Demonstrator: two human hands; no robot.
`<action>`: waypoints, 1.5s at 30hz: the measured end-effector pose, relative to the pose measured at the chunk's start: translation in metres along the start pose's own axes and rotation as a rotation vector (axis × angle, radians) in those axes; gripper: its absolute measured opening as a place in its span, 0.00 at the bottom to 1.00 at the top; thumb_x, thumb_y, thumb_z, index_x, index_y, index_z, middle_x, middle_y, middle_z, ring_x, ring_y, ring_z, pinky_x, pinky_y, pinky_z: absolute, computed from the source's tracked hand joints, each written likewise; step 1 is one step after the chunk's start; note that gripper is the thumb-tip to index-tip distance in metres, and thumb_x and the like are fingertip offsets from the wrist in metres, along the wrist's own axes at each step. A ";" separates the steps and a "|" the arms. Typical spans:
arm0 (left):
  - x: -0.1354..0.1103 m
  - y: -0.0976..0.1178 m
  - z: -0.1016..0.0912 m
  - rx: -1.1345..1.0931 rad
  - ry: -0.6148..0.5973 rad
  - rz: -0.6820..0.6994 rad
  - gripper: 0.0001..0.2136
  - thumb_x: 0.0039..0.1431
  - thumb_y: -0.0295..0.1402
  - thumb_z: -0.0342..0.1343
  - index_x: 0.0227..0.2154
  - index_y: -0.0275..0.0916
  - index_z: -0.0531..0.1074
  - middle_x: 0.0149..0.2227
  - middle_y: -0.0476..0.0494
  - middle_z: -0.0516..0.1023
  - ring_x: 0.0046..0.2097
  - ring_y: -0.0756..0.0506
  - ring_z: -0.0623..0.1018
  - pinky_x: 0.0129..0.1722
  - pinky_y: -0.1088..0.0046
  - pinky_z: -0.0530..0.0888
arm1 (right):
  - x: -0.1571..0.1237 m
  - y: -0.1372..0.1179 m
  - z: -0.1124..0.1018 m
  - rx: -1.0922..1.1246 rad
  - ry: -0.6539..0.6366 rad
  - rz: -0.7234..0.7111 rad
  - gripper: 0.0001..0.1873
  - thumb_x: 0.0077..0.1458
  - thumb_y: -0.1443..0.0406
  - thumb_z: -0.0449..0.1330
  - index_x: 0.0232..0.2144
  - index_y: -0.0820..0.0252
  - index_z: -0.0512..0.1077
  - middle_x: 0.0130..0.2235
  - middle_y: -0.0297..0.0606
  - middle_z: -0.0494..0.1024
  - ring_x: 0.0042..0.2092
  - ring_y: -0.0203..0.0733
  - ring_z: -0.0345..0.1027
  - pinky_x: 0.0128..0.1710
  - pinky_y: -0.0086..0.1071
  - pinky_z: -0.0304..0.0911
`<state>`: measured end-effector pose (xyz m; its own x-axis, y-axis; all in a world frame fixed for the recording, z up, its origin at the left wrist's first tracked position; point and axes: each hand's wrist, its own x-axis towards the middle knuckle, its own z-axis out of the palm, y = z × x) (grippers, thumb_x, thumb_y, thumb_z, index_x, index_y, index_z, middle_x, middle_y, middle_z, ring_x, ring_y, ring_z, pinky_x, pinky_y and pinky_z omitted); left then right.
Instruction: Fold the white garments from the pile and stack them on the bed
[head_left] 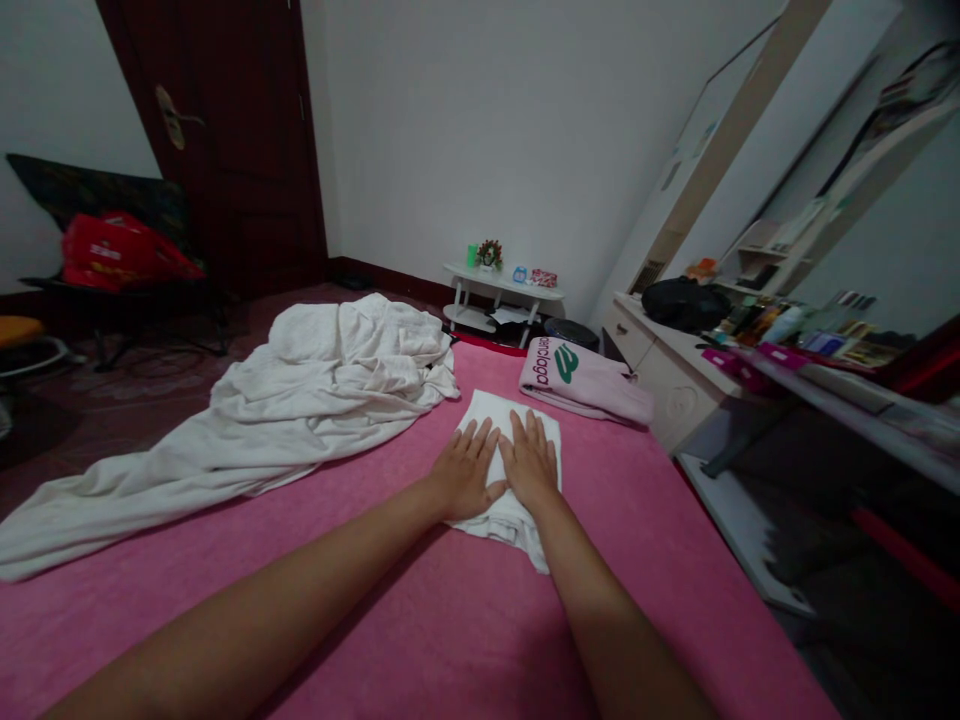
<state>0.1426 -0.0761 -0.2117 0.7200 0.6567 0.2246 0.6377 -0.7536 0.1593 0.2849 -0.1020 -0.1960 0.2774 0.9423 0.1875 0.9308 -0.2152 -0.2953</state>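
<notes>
A folded white cloth point(501, 524), whose exact kind I cannot make out, lies on the pink bed cover point(360, 600). My left hand point(466, 470) presses flat on its left side, fingers stretched out. On its right side rests my right hand point(531, 462), also flat with the fingers extended. The thumbs come close together over the middle of the cloth. Beyond it, to the right, sits a folded pink garment point(592, 385) with dark lettering and a green print. A large crumpled heap of white fabric point(330, 390) spreads along the left side of the bed.
A small white table point(502, 282) with a plant and boxes stands by the far wall. Along the right are a dresser point(667, 370) with a black bag point(684, 303) and bottles. A chair at left holds a red bag point(124, 252), near a dark door point(225, 140).
</notes>
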 end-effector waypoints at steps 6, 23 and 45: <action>-0.027 0.001 -0.008 -0.047 -0.081 0.044 0.38 0.63 0.54 0.36 0.66 0.27 0.45 0.68 0.30 0.41 0.68 0.34 0.42 0.64 0.51 0.47 | -0.012 -0.002 0.003 -0.066 0.002 -0.038 0.33 0.63 0.54 0.46 0.66 0.58 0.48 0.69 0.49 0.42 0.69 0.53 0.32 0.62 0.53 0.40; -0.034 0.002 -0.018 -0.141 -0.009 0.037 0.33 0.63 0.50 0.43 0.66 0.36 0.49 0.68 0.34 0.43 0.68 0.34 0.46 0.64 0.49 0.51 | 0.114 0.029 -0.039 0.085 -0.310 -0.130 0.29 0.47 0.56 0.67 0.50 0.65 0.72 0.52 0.46 0.75 0.49 0.46 0.70 0.47 0.31 0.63; -0.025 -0.011 -0.016 -0.548 0.517 -0.187 0.20 0.66 0.36 0.44 0.59 0.41 0.59 0.67 0.39 0.49 0.67 0.42 0.51 0.65 0.56 0.56 | 0.127 -0.027 -0.161 0.056 0.050 -0.225 0.21 0.36 0.58 0.67 0.34 0.61 0.73 0.31 0.35 0.76 0.31 0.39 0.68 0.27 0.27 0.59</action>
<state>0.1133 -0.0842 -0.2037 0.3081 0.7792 0.5457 0.4130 -0.6263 0.6612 0.3330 -0.0177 -0.0138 0.0773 0.9509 0.2998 0.9562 0.0144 -0.2923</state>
